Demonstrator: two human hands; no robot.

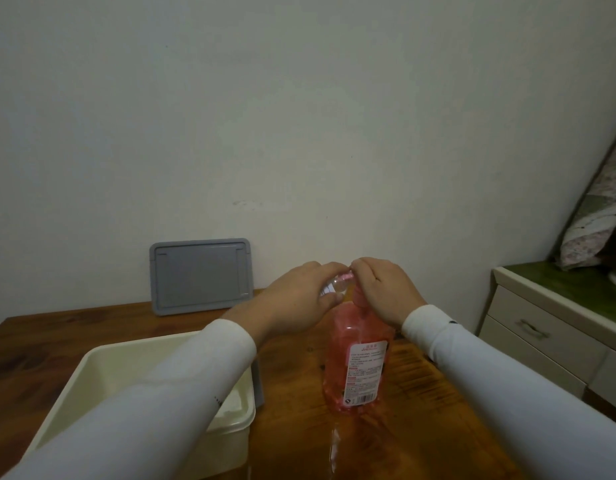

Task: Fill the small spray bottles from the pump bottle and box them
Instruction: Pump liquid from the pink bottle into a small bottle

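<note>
You're holding a small spray bottle in your left hand at the pump bottle mid-frame while your right hand is curling over the pump, so looks like filling, next steady presses.
</note>
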